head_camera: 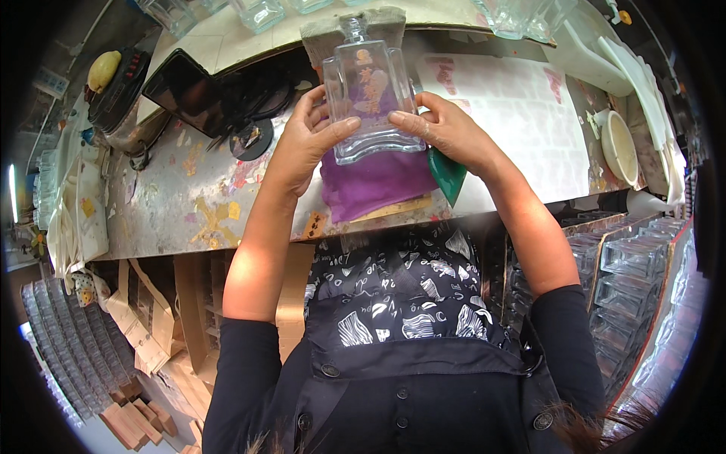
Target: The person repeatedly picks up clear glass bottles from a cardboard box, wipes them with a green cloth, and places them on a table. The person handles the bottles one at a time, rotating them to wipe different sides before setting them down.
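Observation:
A clear glass bottle (371, 85) with orange printed characters is held between both hands above the workbench, its neck pointing away from me. My left hand (320, 127) grips its left side, thumb on the front near the base. On the right side, my right hand (434, 122) grips it in the same way. Beneath the bottle lies a purple cloth (377, 184) near the bench's front edge. A green pointed piece (448, 176), its material unclear, sits just below my right hand. Behind the bottle's neck is a grey cloth (391, 28).
A metal-topped workbench (153, 210) bears paint stains. At left stand a dark phone or tablet (184, 91) and a round black tin (250, 139). White paper (522, 136) and a white bowl (618, 147) lie right. Glass bottles (629, 255) fill crates below right; more glassware (258, 11) lines the shelf.

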A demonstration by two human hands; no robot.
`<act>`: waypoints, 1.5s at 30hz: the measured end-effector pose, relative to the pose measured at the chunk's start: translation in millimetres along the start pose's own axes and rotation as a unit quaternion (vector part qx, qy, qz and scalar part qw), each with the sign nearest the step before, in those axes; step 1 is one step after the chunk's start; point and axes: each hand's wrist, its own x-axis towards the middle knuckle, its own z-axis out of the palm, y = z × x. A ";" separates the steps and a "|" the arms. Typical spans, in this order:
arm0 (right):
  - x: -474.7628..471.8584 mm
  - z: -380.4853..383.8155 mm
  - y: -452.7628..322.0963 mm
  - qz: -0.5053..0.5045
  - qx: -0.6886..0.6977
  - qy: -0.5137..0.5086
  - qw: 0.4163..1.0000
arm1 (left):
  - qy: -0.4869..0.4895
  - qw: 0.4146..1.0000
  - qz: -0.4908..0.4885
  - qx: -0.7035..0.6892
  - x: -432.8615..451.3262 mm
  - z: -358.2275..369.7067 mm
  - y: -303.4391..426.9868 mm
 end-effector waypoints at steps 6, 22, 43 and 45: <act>-2.0 -21.7 5.4 0.164 0.262 0.008 0.951 | 0.002 0.985 -0.074 -0.158 -1.1 -5.1 7.2; -17.7 -18.7 -52.7 -0.194 -0.036 -0.014 0.980 | 0.004 1.000 0.002 -0.012 -4.7 3.5 -2.4; 88.0 -44.5 -115.3 -0.230 -0.070 0.142 0.960 | -0.060 0.989 -0.051 -0.125 46.3 -7.7 19.9; 74.5 -63.7 -125.1 -0.022 0.123 0.079 0.989 | -0.084 0.994 -0.011 -0.069 56.9 -2.9 8.0</act>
